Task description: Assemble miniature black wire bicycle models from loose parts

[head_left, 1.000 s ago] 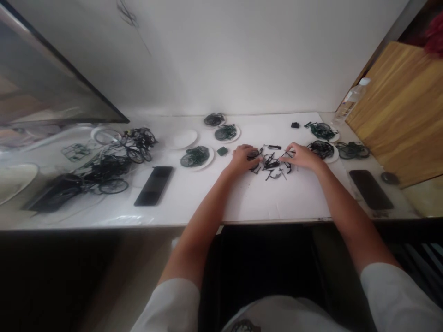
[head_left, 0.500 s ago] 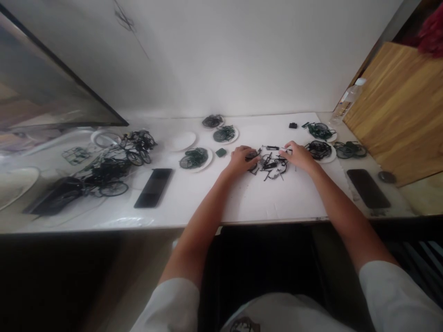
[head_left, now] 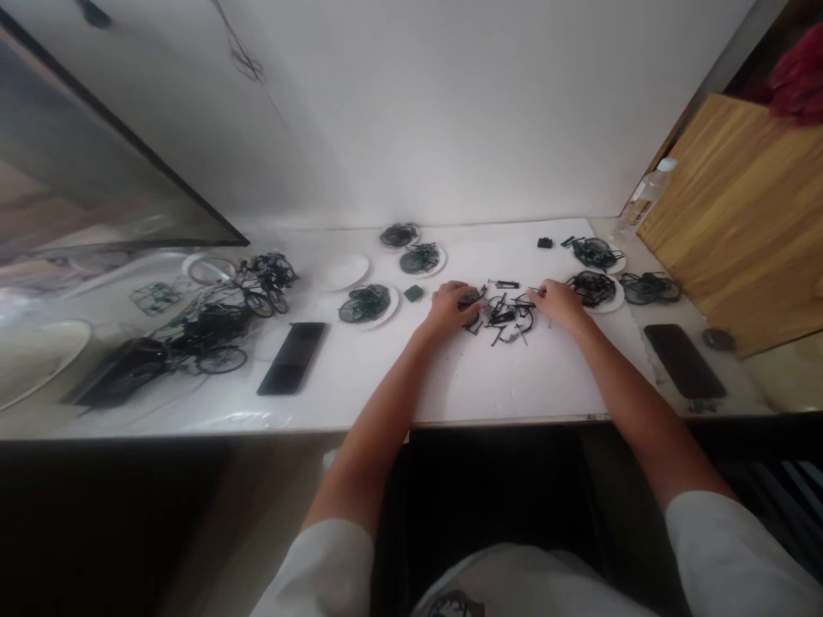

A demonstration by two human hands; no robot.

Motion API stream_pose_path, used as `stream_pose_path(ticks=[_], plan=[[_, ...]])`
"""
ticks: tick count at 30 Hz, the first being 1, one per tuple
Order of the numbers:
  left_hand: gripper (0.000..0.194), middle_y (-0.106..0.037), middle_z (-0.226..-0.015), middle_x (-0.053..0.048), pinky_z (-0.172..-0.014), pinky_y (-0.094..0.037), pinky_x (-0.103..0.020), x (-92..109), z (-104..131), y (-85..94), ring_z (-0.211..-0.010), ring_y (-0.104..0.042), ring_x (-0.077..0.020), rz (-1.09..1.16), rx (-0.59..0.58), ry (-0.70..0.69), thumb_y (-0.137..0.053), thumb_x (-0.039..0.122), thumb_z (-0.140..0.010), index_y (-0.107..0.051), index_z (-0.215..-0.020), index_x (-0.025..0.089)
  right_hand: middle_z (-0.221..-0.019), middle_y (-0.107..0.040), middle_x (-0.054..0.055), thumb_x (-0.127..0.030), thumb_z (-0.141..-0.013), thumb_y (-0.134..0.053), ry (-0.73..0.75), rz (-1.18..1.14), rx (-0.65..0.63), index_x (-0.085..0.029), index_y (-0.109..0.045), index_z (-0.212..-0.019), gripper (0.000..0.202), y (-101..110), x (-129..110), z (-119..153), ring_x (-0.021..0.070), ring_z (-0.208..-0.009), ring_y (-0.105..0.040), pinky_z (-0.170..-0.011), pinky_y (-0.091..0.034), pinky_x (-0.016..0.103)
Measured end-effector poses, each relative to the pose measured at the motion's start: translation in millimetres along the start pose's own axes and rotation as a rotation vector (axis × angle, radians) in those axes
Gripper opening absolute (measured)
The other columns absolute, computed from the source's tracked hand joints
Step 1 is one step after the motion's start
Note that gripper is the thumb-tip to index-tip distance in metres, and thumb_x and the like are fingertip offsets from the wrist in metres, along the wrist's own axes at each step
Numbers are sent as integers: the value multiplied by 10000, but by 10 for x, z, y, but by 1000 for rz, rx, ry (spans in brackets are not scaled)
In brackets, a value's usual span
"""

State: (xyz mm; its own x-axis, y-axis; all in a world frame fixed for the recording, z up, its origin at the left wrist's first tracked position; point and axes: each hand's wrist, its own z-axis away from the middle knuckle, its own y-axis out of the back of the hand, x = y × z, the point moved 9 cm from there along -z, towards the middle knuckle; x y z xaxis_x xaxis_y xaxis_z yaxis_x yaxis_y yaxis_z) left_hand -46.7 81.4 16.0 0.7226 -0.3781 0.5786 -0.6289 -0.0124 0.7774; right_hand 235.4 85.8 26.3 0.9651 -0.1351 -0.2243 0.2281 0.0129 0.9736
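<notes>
Left hand [head_left: 455,307]: one, palm down, its fingers curved over a dark wheel [head_left: 472,297] at the left edge of the loose black parts; thumb and fingers moderately spread, a firm grip impossible to confirm.

Right hand [head_left: 558,302]: one, at the right edge of the same parts, fingers drawn narrow at a small dark piece [head_left: 537,292]; whether it is pinched cannot be told.

Loose black parts [head_left: 505,317]: an assortment, thin and tangled, lying on a white sheet [head_left: 514,381] between the hands. A short black bar [head_left: 507,284] lies just beyond them.

Left of the hands: a small green square [head_left: 413,293]; a plate of green parts [head_left: 392,310]; two further laden plates beyond, one with green parts [head_left: 420,257], one with dark parts [head_left: 399,234]; a white plate [head_left: 344,272]; a black phone-like slab [head_left: 292,358]; a heap of miniature bicycles [head_left: 215,321] farther left.

Right of the hands: a plate of black parts [head_left: 614,302], a plate of dark green parts [head_left: 618,264] beyond it, a green miniature bicycle [head_left: 651,288] beside them, a small black block [head_left: 544,243], a dark phone [head_left: 685,360], a round dark item [head_left: 718,339], and a clear bottle [head_left: 648,199] near a wooden board [head_left: 739,223].
</notes>
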Motion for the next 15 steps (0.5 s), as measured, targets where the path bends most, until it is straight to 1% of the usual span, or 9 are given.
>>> stream_pose_path(ticks=[8, 15], plan=[[485, -663, -1511, -113, -1251, -429, -554, -3, -3, -5, -1456, -568, -348, -5, -6, 2, -669, 629, -1001, -774, -1358, 318, -1191, -806, 148, -584, -1066, -590, 1, -6, -32, -214, -734, -1093, 398, 1, -20, 30, 334, -1147, -738, -837, -494, 362], [499, -655, -1514, -118, -1259, -420, -554, 11, -5, -3, -1456, -558, -346, -8, -20, 5, -655, 633, -1009, -766, -1375, 312, -1174, -817, 138, -482, -1073, -582, 34, 7, -34, -209, -758, -1103, 326, -16, -54, 34, 320, -1135, -746, -801, -478, 339]])
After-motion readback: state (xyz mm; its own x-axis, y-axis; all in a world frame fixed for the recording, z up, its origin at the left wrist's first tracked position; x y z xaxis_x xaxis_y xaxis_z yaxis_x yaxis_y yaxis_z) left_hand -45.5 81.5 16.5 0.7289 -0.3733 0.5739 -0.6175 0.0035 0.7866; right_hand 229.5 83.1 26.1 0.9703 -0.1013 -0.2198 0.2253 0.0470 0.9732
